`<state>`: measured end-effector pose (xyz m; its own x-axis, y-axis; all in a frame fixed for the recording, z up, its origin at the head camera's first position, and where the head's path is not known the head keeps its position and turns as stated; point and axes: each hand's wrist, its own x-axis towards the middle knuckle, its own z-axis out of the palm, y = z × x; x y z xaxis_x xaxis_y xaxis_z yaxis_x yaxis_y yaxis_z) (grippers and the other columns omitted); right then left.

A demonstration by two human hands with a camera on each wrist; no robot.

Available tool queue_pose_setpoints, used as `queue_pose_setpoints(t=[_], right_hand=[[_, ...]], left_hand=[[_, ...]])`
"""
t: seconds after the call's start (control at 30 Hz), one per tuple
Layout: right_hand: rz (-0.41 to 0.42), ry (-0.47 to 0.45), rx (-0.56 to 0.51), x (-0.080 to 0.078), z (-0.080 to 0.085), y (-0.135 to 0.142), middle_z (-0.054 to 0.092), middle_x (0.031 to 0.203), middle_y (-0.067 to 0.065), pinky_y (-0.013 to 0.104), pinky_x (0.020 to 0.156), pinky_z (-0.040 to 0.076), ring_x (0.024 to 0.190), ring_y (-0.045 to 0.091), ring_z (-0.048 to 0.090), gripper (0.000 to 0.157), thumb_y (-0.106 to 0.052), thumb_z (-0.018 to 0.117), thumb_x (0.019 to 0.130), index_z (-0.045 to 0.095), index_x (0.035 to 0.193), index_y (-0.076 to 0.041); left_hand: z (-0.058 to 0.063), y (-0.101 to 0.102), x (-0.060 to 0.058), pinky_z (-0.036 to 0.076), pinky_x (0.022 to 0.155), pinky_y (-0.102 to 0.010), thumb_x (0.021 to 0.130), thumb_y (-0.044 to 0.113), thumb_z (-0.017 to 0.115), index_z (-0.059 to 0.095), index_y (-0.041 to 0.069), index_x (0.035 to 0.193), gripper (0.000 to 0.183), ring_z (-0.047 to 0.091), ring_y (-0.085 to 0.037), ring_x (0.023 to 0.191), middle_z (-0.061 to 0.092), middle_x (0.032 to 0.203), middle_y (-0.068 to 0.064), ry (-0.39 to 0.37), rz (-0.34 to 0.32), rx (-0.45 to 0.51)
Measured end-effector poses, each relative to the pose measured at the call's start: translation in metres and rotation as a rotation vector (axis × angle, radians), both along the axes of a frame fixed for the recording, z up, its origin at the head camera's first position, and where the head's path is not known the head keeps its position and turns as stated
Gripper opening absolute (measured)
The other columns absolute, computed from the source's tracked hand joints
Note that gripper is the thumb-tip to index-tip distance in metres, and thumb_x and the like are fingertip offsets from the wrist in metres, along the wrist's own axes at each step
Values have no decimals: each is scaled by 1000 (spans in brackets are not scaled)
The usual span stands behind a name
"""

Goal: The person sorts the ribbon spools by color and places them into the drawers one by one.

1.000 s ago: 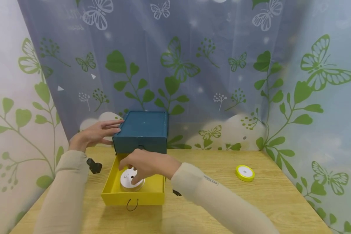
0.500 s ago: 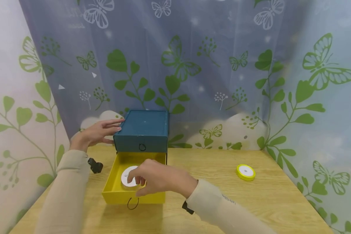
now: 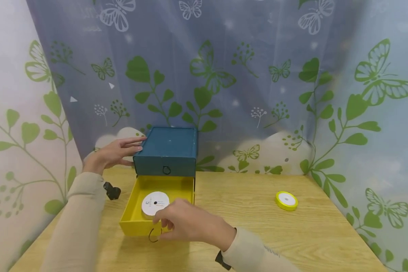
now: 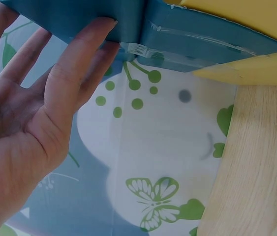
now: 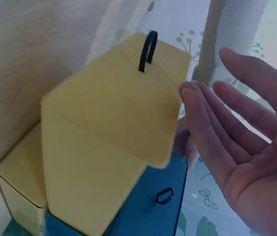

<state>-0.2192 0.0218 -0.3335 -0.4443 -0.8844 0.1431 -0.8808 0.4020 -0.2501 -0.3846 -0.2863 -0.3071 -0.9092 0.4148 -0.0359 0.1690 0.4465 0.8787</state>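
While the left hand rests spread fingers on the blue drawer box at its left edge, the right hand hangs loosely bent, holding nothing, hiding the front right corner of the pulled-out yellow drawer. The white spool lies inside, near the front wall. I'd judge the step to be work at this drawer; sliding it would call for fingertips against that wall or its black loop. Another spool, yellow-rimmed, sits toward the table's right edge.
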Motion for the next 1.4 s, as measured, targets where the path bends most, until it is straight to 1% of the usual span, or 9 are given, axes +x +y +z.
queue_pose_setpoints(t=[0.17, 0.4, 0.67, 0.83, 0.93, 1.07, 1.2, 1.3, 1.4], right_hand=[[-20, 34, -54, 5, -11, 0, 80, 106, -3, -1, 72, 46, 79, -4, 70, 24, -21, 83, 90, 78, 112, -13], [-83, 87, -69, 13, -28, -2, 80, 99, -8, -1, 67, 44, 73, -8, 65, 19, -22, 83, 90, 79, 107, -16], [-155, 132, -73, 18, -46, -7, 78, 94, -9, 1, 54, 35, 54, -9, 37, 21, -18, 84, 87, 78, 106, -14], [-170, 153, -100, 19, -54, -10, 79, 95, -9, 0, 59, 41, 60, -12, 50, 20, -17, 85, 86, 77, 104, -14], [-182, 160, -116, 18, -59, -11, 71, 76, -12, 0, 57, 40, 57, -12, 47, 14, -18, 85, 86, 77, 97, -14], [-192, 138, -144, 18, -65, -12, 45, 56, -12, 2, 47, 30, 49, -9, 25, 9, -14, 83, 87, 74, 85, -13], [-201, 115, -176, 17, -66, -13, 61, 62, -12, 0, 48, 31, 51, -12, 29, 3, -11, 81, 88, 78, 88, -12], [-207, 108, -188, 17, -66, -13, 76, 78, -8, -1, 53, 38, 57, -15, 40, 5, -13, 81, 90, 81, 94, -12], [-199, 106, -219, 15, -67, -13, 79, 85, -6, -3, 59, 41, 64, -16, 53, 5, -16, 80, 91, 81, 94, -12]], left_hand=[[0, 0, -1, 42, 113, -67, 105, 42, 59, 22, 24, 167, 74, 20, -48, 157, 6, 175, -15, 4, -5, 1], [1, 1, 0, 42, 113, -67, 105, 41, 59, 22, 24, 167, 74, 21, -49, 156, 6, 175, -15, 3, -6, 4], [1, 0, 1, 43, 113, -66, 104, 42, 60, 23, 24, 167, 74, 23, -49, 156, 6, 175, -14, 2, -3, 7], [0, 0, 1, 44, 112, -65, 104, 42, 61, 24, 25, 166, 75, 24, -48, 156, 7, 175, -14, 1, 2, 12], [0, 0, 1, 43, 113, -65, 104, 42, 61, 24, 25, 166, 75, 23, -48, 156, 6, 175, -14, -4, 2, 15], [0, 1, 2, 42, 113, -66, 104, 42, 61, 23, 25, 167, 76, 22, -48, 156, 6, 175, -13, -11, 5, 15], [0, 1, 2, 43, 113, -65, 104, 42, 61, 23, 25, 166, 75, 23, -48, 156, 7, 175, -14, -5, 3, 11], [0, 0, 1, 43, 113, -65, 104, 42, 61, 24, 25, 166, 75, 24, -48, 156, 8, 175, -14, -1, 1, 12], [0, 0, 1, 44, 113, -65, 104, 42, 61, 24, 25, 166, 74, 24, -48, 156, 8, 175, -14, -2, 4, 13]])
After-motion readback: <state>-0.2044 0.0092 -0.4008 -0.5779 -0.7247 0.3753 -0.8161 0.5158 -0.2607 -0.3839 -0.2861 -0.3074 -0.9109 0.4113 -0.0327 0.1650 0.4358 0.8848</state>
